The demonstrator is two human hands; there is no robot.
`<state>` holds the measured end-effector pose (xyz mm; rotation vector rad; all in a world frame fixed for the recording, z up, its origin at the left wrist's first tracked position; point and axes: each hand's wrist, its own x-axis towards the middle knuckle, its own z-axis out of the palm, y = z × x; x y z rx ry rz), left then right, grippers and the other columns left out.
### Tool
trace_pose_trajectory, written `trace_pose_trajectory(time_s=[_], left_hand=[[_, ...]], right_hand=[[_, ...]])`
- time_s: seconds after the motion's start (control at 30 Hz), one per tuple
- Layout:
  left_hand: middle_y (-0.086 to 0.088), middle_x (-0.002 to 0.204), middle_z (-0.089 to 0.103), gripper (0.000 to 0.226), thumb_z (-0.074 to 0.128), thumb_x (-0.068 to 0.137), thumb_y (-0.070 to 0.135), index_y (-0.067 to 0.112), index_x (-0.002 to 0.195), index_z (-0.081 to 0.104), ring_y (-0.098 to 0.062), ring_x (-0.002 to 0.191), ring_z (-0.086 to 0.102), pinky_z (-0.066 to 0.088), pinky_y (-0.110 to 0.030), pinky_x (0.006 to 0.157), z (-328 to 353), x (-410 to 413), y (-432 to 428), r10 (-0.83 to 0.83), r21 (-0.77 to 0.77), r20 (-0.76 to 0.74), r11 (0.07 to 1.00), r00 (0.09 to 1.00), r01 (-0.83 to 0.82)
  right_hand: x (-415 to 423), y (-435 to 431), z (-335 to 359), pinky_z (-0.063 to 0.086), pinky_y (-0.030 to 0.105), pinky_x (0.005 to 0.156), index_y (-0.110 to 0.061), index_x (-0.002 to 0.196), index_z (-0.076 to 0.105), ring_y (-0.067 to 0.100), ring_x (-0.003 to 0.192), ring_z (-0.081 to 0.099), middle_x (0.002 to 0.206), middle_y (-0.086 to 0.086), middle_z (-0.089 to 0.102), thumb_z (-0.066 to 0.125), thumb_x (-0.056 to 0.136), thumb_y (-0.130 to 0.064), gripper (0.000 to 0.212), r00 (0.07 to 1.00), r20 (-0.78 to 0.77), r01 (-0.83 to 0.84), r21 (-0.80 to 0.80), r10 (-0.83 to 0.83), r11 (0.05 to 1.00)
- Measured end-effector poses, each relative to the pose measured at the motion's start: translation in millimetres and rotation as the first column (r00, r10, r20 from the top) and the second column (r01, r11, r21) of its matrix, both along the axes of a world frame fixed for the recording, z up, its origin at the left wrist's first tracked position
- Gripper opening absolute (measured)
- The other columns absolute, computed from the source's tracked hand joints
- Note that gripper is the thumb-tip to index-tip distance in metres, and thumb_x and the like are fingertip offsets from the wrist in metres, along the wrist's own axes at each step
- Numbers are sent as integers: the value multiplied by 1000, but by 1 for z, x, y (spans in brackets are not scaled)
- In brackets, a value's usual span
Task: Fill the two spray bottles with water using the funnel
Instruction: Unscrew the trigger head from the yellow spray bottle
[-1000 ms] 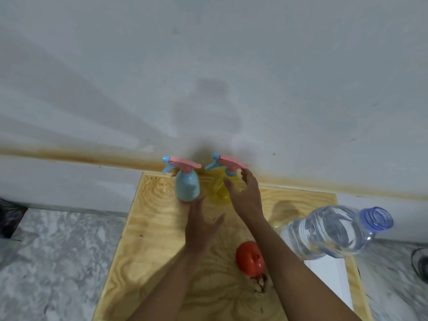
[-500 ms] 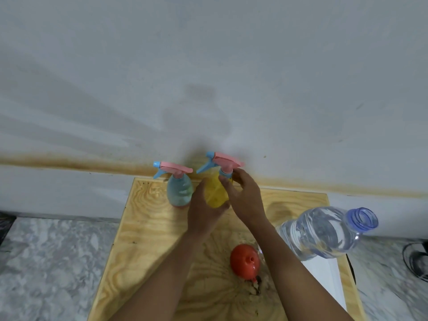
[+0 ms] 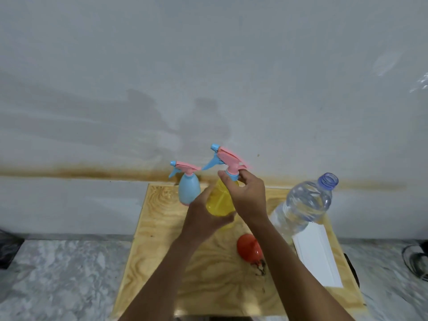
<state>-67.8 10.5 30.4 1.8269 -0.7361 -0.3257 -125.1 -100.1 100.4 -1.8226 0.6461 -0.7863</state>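
Observation:
A yellow spray bottle (image 3: 218, 201) with a pink and blue trigger head is lifted above the wooden board (image 3: 162, 228). My left hand (image 3: 203, 218) wraps around its body from the left. My right hand (image 3: 247, 198) pinches the blue collar at its neck. A light blue spray bottle (image 3: 188, 189) with the same kind of head stands upright on the board by the wall, just left of the yellow one. An orange-red funnel (image 3: 247, 250) lies on its side on the board, partly behind my right forearm. A large clear water bottle (image 3: 303, 205) stands uncapped at the right.
A white flat panel (image 3: 317, 256) lies on the board's right edge under the water bottle. The wall stands directly behind the board. Grey marbled floor surrounds it, with a dark object (image 3: 7, 249) at far left and cables (image 3: 416, 262) at far right.
Both hands closed on the yellow spray bottle and raised it off the board toward me. The blue bottle, funnel and water bottle stayed put.

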Motion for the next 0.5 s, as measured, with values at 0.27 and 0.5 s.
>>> trace_pose_trajectory(time_s=[0.27,0.5], left_hand=[[19,89,70,45,90,71,15,25,107,67,0,85,63,50,-17,76,17,-2,36,-149,-15,-146,989,978,148],[28,93,70,46,88,72,20,44,103,63,8,95,63,48,-8,76,34,-10,41,-128,-19,-180,992,975,126]], right_hand=[[-14,17,27,44,20,66,-26,92,74,1,68,57,73,-11,67,64,95,-27,10,949,19,-314,187,316,931],[-16,27,29,50,18,78,-15,104,60,7,88,60,99,-2,64,78,84,-18,27,968,182,-220,292,172,931]])
